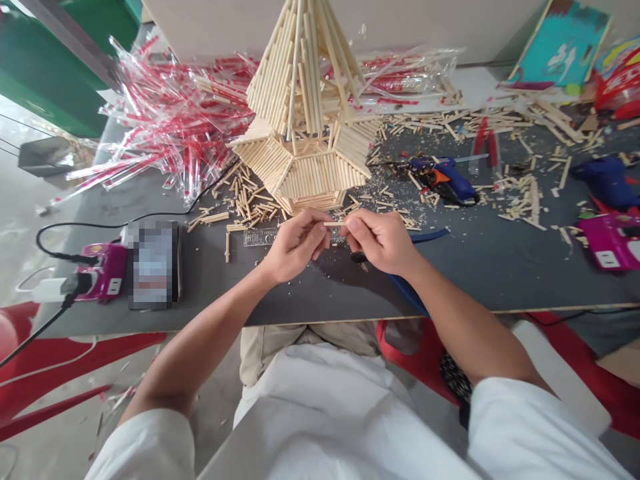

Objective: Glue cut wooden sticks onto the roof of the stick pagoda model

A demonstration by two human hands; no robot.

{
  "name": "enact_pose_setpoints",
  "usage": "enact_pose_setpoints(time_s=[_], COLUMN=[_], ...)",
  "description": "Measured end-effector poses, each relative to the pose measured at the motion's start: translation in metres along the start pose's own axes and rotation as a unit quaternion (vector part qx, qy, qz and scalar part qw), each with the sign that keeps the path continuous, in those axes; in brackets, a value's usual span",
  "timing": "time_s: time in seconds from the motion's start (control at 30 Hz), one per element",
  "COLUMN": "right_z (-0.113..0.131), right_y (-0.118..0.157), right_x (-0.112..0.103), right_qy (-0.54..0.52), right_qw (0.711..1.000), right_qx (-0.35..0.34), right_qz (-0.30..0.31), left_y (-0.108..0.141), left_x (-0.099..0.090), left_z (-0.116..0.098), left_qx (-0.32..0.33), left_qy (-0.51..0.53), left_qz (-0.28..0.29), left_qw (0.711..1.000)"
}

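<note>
Between my two hands is a short wooden stick (334, 225), pinched at both ends. My left hand (300, 243) grips its left end with thumb and fingers, and my right hand (377, 239) has the right end. Just beyond them stands a pagoda-like model (320, 170) built of pale wooden sticks, with a tall pointed roof and a wider skirt below. Beneath my hands a clear ruler (260, 237) lies on the dark table, partly covered by them. Loose cut sticks (250, 200) are heaped at the model's left.
A blue glue gun (445, 179) lies right of the model, another glue gun (605, 180) farther right. Red-and-clear plastic wrappers (185, 120) pile up at the back left. A phone (153, 265) sits beside a purple power strip (103, 270) with black cables. A second purple power block (610, 241) is at right.
</note>
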State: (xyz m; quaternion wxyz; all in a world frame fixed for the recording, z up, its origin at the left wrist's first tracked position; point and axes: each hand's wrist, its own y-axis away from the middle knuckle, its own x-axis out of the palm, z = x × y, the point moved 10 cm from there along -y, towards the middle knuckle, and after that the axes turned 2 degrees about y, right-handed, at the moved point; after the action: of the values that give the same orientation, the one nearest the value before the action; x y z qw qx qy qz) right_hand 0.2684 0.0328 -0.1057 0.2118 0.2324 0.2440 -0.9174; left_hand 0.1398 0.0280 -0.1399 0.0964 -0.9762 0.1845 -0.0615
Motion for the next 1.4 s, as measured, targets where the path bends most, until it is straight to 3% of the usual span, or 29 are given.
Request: enact_pose_setpoints(time_s=[0.33, 1.03, 1.4], right_z=[0.007, 0.006, 0.008], right_y=[0.002, 0.002, 0.001], right_x=[-0.013, -0.006, -0.005], right_qy=[-0.023, 0.006, -0.014], right_qw=[0.998, 0.999, 0.999], right_qx=[-0.008, -0.012, -0.027], right_qz=[-0.059, -0.030, -0.027], left_y=[-0.002, -0.001, -0.001], left_x=[0.000, 0.005, 0.004], left_z=[-0.001, 0.008, 0.007], left_qx=[-0.034, -0.102, -0.082], left_qy=[0.082, 0.126, 0.152], left_qz=[0.006, 0.040, 0.056], left_qw=[0.996, 0.986, 0.983])
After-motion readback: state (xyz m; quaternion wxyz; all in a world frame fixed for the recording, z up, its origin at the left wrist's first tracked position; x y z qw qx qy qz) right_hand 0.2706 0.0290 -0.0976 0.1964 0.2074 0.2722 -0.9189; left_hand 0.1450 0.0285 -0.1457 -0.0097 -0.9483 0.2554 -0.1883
